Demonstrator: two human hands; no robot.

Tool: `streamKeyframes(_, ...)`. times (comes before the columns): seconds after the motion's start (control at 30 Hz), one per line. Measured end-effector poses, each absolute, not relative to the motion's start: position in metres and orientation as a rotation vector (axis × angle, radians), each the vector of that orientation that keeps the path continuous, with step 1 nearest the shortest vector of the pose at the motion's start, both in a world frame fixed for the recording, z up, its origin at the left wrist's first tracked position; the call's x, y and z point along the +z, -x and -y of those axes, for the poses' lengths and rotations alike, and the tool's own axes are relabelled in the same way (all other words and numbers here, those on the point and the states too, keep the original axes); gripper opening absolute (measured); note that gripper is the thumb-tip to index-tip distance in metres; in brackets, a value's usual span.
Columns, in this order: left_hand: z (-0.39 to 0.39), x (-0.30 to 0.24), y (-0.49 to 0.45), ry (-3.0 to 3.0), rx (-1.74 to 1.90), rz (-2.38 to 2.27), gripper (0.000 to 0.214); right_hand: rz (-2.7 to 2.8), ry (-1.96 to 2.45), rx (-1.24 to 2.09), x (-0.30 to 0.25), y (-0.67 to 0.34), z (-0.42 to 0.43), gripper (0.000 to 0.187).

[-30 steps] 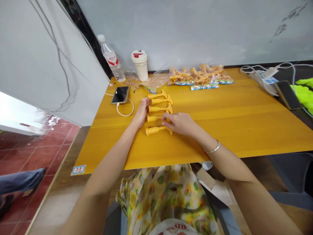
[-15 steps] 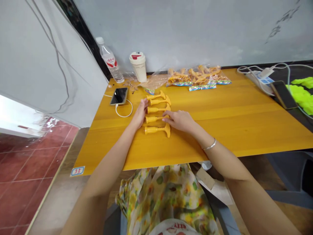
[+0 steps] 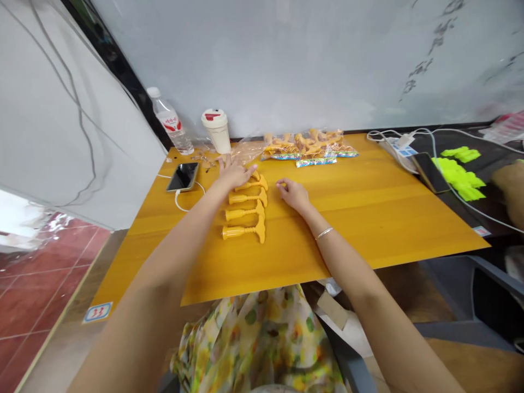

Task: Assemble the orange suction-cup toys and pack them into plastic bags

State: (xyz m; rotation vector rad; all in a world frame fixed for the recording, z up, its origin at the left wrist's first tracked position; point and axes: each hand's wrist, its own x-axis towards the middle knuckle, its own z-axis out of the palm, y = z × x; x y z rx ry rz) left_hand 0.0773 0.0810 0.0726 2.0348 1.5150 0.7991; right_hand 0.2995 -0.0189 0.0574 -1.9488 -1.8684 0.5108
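Several yellow toy hammers lie in a column on the table, heads to the right; the nearest toy hammer [image 3: 243, 232] is fully visible. My left hand [image 3: 233, 172] is open with its fingers spread, reaching over the far end of the column beside a clear plastic bag [image 3: 249, 152]. It partly hides the farthest hammer. Right of the hammer heads, my right hand [image 3: 293, 195] rests close to the tabletop with its fingers curled in, and no object shows in it.
Bagged yellow toys [image 3: 315, 146] lie along the back wall. At the back left are a water bottle [image 3: 172, 123], a lidded cup [image 3: 218, 132] and a phone [image 3: 183, 177] on a cable. Right of the table [image 3: 368, 218] are neon-yellow pieces [image 3: 458, 174], a second phone [image 3: 429, 172] and another person's arm [image 3: 510, 188].
My left hand has moved from the handle ends to the far end of the column and spread its fingers. My right hand has drawn off the hammers to the right. The view has shifted.
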Motion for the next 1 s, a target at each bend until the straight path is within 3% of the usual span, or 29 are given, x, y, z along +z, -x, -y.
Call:
streamKeyframes(0.17,-0.087,0.093,-0.098,-2.136,0.835,-1.582,0.083,1.921,1.946,0.497,0.058,-0.298,0.021,0.035)
streamKeyframes(0.3,-0.075,0.133,-0.119,-2.265,1.163,-1.309,0.08,1.971,1.979,0.412,0.056,-0.295,0.023,0.036)
streamKeyframes(0.47,-0.077,0.161,-0.15,-2.359,1.118,-1.03,0.074,1.987,2.002,0.403,0.057,-0.294,0.024,0.037)
streamKeyframes(0.63,-0.106,0.147,-0.165,-2.368,1.099,-1.025,0.074,2.01,2.007,0.386,0.057,-0.294,0.025,0.038)
streamKeyframes(0.83,-0.138,0.119,-0.167,-2.606,0.833,-1.068,0.077,1.993,2.014,0.396,0.055,-0.293,0.023,0.039)
streamKeyframes(1.0,-0.132,0.118,-0.163,-2.603,0.802,-1.039,0.06,1.981,2.007,0.394,0.053,-0.293,0.023,0.039)
